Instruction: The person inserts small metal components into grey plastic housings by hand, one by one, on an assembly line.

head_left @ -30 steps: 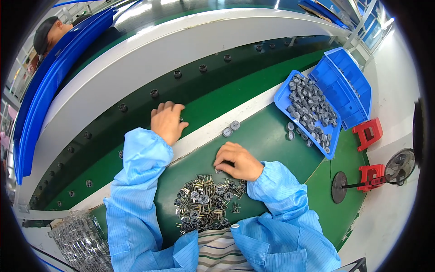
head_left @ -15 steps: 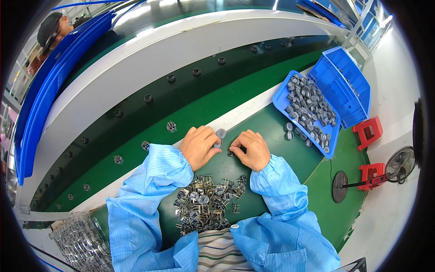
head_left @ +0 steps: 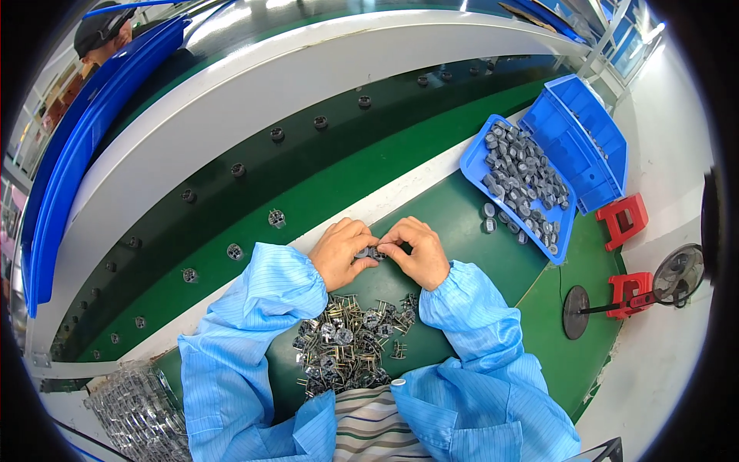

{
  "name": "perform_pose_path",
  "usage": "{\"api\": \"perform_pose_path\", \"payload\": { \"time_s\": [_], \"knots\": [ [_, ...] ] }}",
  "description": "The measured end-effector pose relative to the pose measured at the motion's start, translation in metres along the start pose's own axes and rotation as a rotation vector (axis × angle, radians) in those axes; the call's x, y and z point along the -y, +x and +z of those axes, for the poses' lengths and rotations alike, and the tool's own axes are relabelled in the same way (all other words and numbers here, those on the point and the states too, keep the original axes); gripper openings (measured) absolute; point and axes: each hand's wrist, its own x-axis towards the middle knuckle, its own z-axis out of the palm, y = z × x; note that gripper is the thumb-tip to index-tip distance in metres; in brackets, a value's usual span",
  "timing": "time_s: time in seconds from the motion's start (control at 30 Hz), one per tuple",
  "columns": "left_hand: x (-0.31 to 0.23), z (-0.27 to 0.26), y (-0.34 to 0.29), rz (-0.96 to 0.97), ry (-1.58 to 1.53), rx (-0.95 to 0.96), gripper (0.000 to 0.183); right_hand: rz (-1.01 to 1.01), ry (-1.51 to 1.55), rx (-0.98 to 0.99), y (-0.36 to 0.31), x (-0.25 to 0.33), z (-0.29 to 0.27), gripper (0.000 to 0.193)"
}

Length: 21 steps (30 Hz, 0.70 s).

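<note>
My left hand (head_left: 339,252) is closed on a small round grey cap (head_left: 362,252), pinched between thumb and fingers. Against it, my right hand (head_left: 422,256) presses a small dark pin part (head_left: 377,253) with its thumb and fingertips. The two pieces touch, partly hidden by my fingers, so how far they fit together cannot be made out. Just below my hands lies a heap of pin parts (head_left: 344,336), round dark bodies with brass-coloured metal pins, on the green tabletop (head_left: 462,231).
Beyond the white ledge (head_left: 408,191), a green conveyor belt (head_left: 331,208) carries spaced round pieces. At right, a blue tray (head_left: 473,158) of grey caps leans by a blue bin (head_left: 573,146). Red stools (head_left: 622,222), a fan (head_left: 679,276), stacked clear trays (head_left: 138,408) and another person (head_left: 104,35) are around.
My right hand has moved left and brought the pin part against the cap in my left hand. Pieces on the belt have shifted to the left.
</note>
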Motion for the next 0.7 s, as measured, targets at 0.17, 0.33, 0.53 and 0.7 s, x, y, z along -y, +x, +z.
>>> {"api": "perform_pose_path", "payload": {
  "time_s": [0.17,0.33,0.53,0.7],
  "knots": [
    [0.002,0.001,-0.001,-0.019,-0.003,0.005,0.038,-0.280,-0.328,-0.057,0.003,0.001,0.002,0.013],
    [0.004,0.002,0.001,-0.018,-0.021,-0.016,0.038,-0.305,-0.328,-0.049,0.002,0.001,0.003,0.014],
    [0.005,0.003,0.001,-0.059,-0.037,-0.019,0.037,-0.351,-0.358,-0.058,0.004,0.009,0.006,0.016],
    [0.005,0.007,-0.001,-0.057,-0.024,-0.051,0.037,-0.321,-0.325,-0.035,0.000,0.005,0.009,0.018]
  ]
}}
